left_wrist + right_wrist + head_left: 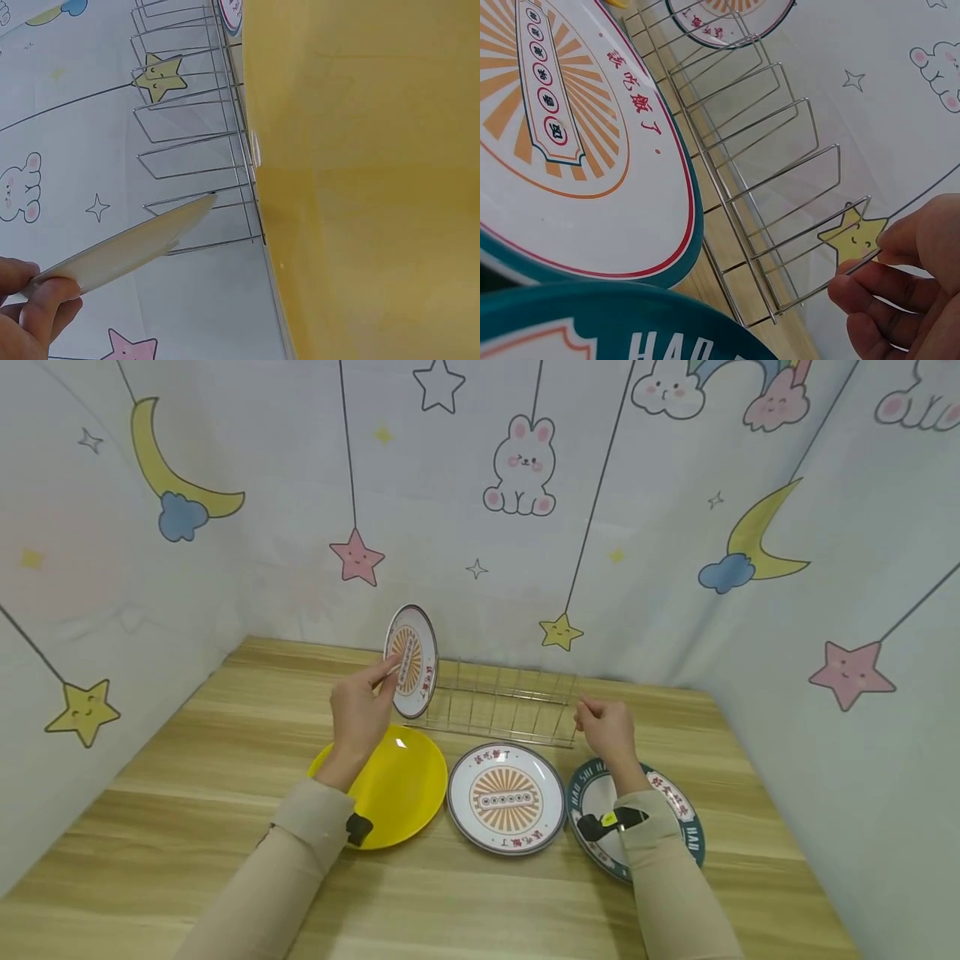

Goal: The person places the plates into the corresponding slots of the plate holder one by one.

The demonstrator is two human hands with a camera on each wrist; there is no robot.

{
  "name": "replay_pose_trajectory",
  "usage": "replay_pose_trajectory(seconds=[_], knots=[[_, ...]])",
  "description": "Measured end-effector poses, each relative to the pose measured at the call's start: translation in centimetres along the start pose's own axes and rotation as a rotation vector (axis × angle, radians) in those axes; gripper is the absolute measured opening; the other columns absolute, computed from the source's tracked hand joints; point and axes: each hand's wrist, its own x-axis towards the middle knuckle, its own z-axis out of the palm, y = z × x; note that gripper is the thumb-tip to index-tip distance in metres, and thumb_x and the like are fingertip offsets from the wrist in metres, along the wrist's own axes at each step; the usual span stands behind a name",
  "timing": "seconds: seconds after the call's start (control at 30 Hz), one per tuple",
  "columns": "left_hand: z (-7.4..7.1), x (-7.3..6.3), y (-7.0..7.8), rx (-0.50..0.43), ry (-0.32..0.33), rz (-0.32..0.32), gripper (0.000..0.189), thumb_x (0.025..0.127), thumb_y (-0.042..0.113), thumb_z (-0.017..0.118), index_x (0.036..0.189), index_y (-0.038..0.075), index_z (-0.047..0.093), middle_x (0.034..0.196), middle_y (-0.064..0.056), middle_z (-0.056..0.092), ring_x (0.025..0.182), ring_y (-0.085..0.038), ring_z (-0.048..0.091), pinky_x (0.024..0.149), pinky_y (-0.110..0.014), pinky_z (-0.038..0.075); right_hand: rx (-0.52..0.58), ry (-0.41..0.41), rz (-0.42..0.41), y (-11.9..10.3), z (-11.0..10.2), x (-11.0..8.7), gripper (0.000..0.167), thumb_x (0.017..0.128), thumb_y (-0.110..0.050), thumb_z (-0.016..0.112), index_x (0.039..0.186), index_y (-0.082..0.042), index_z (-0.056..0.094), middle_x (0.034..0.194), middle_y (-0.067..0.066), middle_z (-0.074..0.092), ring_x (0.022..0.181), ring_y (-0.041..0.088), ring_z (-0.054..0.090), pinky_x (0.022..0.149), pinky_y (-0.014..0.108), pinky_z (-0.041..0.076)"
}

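In the head view my left hand (360, 710) pinches the edge of a small white plate (422, 672) with an orange sunburst print. That plate stands on edge at the left end of a wire dish rack (495, 702); in the left wrist view it slants between the end wires. My right hand (606, 731) pinches the end wire of the rack between thumb and fingers, seen close up in the right wrist view. In front of the rack lie a yellow plate (405, 785), a second sunburst plate (506, 839) and a green-rimmed plate (686, 810), partly covered by my forearms.
The wooden table (450, 902) reaches back to a white curtain (450, 485) printed with stars, moons and rabbits, which also closes off both sides. The rack stands near the table's back edge, with the three flat plates in a row before it.
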Motion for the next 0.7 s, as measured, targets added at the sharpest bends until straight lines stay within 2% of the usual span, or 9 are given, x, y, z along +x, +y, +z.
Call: replay_pose_trajectory(seconds=[0.33,0.7], knots=[[1.3,0.1,-0.5,-0.034,-0.057,-0.048,0.03,0.092,-0.003,0.066,0.121,0.002,0.068,0.125,-0.017,0.063,0.112,-0.03,0.064,0.089,-0.039,0.056,-0.008,-0.008,-0.002,-0.1,-0.2,-0.2,0.029,0.1,-0.019,0.058,0.121,-0.002,0.069,0.092,0.019,0.073,0.083,0.032,0.07,0.047,0.019,0.039],[1.7,0.2,-0.9,0.006,-0.246,-0.093,0.04,0.097,0.0,0.059,0.136,0.008,0.059,0.141,-0.014,0.051,0.126,-0.03,0.053,0.095,-0.042,0.051,-0.002,0.002,-0.003,-0.1,-0.1,-0.1,0.027,0.1,-0.018,0.06,0.121,-0.004,0.07,0.089,0.015,0.073,0.079,0.028,0.069,0.046,0.02,0.039]])
